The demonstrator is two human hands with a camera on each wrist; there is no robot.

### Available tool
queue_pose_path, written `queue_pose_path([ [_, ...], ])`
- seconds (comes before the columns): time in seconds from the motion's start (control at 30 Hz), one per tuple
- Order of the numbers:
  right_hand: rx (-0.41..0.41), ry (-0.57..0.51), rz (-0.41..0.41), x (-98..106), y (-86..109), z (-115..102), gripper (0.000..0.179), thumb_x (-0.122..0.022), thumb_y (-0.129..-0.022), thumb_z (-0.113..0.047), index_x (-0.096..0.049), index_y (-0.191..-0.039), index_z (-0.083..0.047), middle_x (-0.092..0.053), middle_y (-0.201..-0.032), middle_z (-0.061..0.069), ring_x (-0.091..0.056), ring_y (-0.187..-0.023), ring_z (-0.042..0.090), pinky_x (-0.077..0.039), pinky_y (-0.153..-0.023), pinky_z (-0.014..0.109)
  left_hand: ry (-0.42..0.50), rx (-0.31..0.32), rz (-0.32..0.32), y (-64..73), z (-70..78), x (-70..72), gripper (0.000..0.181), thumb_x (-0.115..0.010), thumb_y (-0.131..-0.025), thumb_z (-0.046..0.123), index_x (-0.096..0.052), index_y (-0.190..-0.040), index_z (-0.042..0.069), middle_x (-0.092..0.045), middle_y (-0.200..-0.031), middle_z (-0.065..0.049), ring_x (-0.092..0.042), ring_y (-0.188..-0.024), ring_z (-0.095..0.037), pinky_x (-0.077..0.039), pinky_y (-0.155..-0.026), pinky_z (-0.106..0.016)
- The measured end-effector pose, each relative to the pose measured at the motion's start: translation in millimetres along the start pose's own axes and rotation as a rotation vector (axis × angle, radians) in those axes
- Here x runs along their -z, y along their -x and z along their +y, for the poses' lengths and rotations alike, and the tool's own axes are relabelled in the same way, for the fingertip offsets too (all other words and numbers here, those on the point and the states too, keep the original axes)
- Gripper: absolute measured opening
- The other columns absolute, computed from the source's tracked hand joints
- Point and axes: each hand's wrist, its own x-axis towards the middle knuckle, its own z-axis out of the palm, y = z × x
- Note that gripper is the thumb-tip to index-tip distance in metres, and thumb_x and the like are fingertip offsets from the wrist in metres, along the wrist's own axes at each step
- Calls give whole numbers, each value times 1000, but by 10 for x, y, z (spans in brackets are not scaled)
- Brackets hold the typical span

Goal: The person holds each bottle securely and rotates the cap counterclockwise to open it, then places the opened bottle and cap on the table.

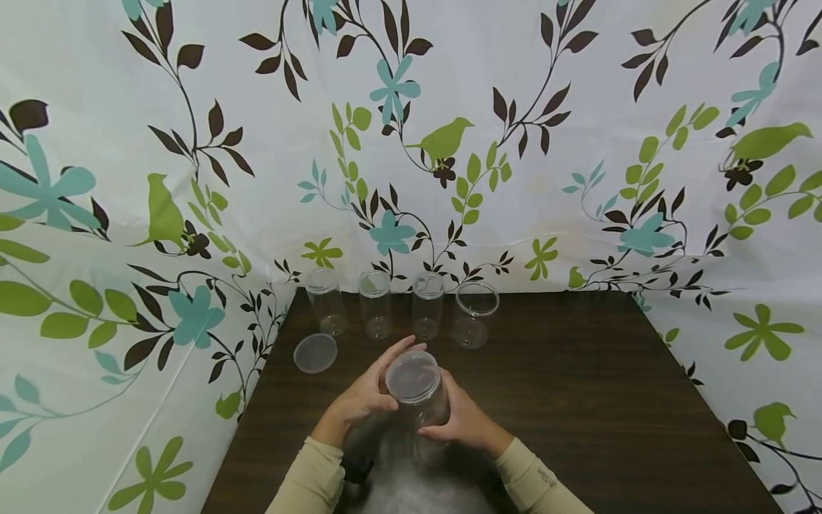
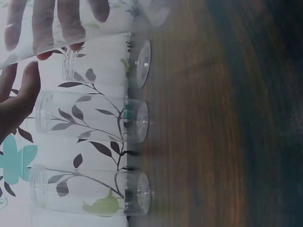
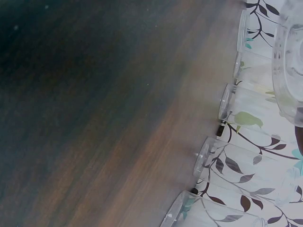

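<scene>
A clear plastic jar (image 1: 425, 415) is held above the table's near middle, tilted slightly, with a flat translucent lid (image 1: 413, 376) on its mouth. My left hand (image 1: 366, 395) grips the lid's side, thumb in front and fingers behind. Around the jar's body curls my right hand (image 1: 465, 417), its thumb across the front. In the left wrist view, fingers (image 2: 42, 23) show through the jar wall, and the left hand (image 2: 21, 104) is partly cut off. The right wrist view catches only the jar's base (image 3: 289, 61). Another loose lid (image 1: 315, 353) lies flat at the table's left.
Several clear jars stand upright along the back edge of the dark wood table (image 1: 578, 400): one at the far left (image 1: 327, 303), two in the middle, and one with a ring-like rim (image 1: 475, 314) on the right. A patterned curtain (image 1: 539, 178) hangs behind.
</scene>
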Motion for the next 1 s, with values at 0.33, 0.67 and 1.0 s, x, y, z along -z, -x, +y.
queue_pose_path([
  [0.33, 29, 54, 43, -31, 5, 8, 104, -93, -73, -25, -29, -154, -8, -51, -145, 14, -52, -130, 25, -42, -108, 36, -145, -6, 111, -26, -23, -108, 90, -83, -85, 42, -37, -151, 1, -46, -152, -16, -52, -131, -24, -44, -105, -33],
  [0.67, -79, 373, 328, -206, -68, -58, 104, -96, -65, -31, -37, -146, -3, -62, -130, 16, -64, -111, 31, -53, -88, 51, -353, 64, 613, -131, -160, -459, 84, -88, -81, 24, -41, -149, 9, -57, -137, -12, -56, -116, -21, -45, -98, -30],
  [1.0, -75, 332, 286, -206, -41, -8, 105, -97, -65, -30, -37, -146, -1, -58, -134, 17, -60, -119, 28, -52, -95, 47, -266, 128, 626, -68, -129, -462, 81, -85, -83, 19, -40, -148, 5, -55, -139, -14, -57, -117, -20, -46, -96, -30],
])
